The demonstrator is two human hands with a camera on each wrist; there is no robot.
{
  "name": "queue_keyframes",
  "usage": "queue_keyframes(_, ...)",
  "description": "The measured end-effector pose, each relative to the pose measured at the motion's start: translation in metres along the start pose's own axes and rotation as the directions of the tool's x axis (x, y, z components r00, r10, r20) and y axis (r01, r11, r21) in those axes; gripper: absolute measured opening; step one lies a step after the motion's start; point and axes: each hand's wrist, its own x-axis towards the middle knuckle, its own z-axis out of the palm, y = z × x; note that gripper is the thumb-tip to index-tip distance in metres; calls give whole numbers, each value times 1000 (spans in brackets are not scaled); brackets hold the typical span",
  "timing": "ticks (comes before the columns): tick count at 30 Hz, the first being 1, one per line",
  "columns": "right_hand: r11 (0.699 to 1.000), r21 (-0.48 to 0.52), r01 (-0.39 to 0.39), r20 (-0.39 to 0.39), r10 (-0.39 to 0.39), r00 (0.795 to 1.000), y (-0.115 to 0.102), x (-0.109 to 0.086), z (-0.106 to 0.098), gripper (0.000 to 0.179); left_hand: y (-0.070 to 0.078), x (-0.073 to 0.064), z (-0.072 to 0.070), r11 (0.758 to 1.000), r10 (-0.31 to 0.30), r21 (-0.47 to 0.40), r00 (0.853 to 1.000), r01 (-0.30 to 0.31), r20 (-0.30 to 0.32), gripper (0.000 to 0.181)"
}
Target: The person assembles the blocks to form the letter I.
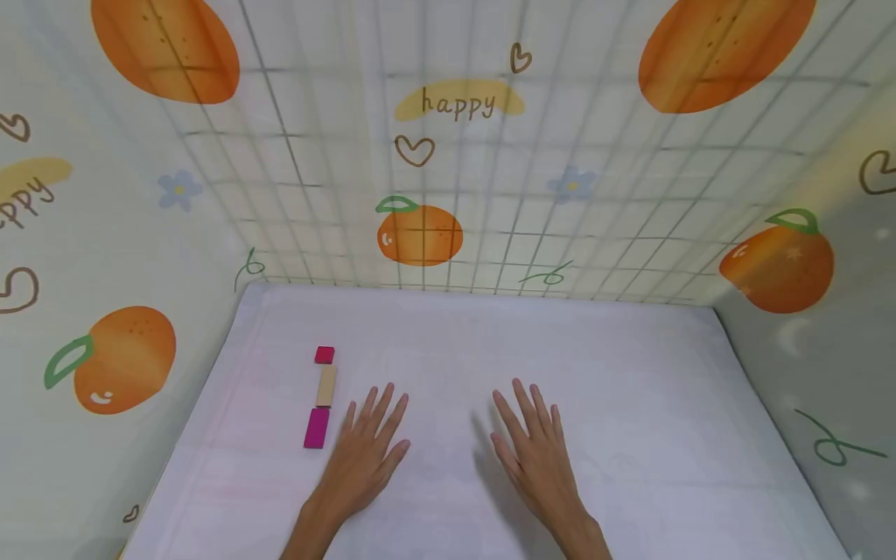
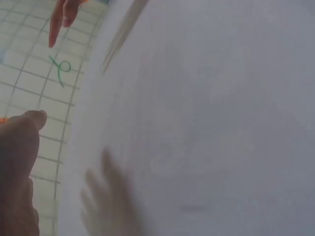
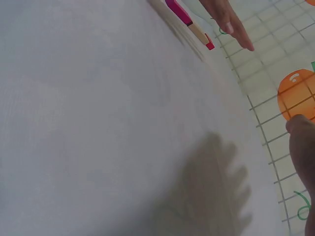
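Three flat blocks form a column on the left part of the white table (image 1: 630, 404). At its far end lies a small red block (image 1: 325, 355), in the middle a longer tan wooden block (image 1: 326, 386), and nearest me a magenta block (image 1: 316, 428). Just right of the column, my left hand (image 1: 364, 455) is spread palm down with nothing in it. My right hand (image 1: 539, 459) is spread likewise over the middle of the table, its shadow falling beside it. In the right wrist view the magenta block (image 3: 178, 11) shows near the left hand (image 3: 227, 20).
Fabric walls printed with oranges, hearts and grid lines enclose the table. The back wall (image 1: 483, 179) meets the table's far edge; the left wall (image 1: 70, 257) and right wall (image 1: 840, 365) rise along its sides.
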Motion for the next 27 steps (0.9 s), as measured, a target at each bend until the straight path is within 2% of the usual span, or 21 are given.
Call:
queue_keyframes(7,1000,5,-5,1,5,1000,0,-2,1,57,-17,-16,1,998,-59,-7,998,59,0,71)
queue_keyframes(13,1000,12,-8,2,8,1000,1,-3,1,59,-46,-31,-4,992,-127,-24,991,126,-34,74)
queue_keyframes(16,1000,21,-17,8,17,1000,1,-3,0,59,-61,-37,-11,984,-179,-27,984,178,-16,76)
queue_keyframes(20,999,30,-25,13,24,1000,1,-3,0,59,-75,-43,-21,966,-255,-41,966,256,27,76)
queue_keyframes(27,999,23,-22,0,22,1000,3,-3,4,58,-84,-46,-31,960,-278,-13,959,279,62,65)
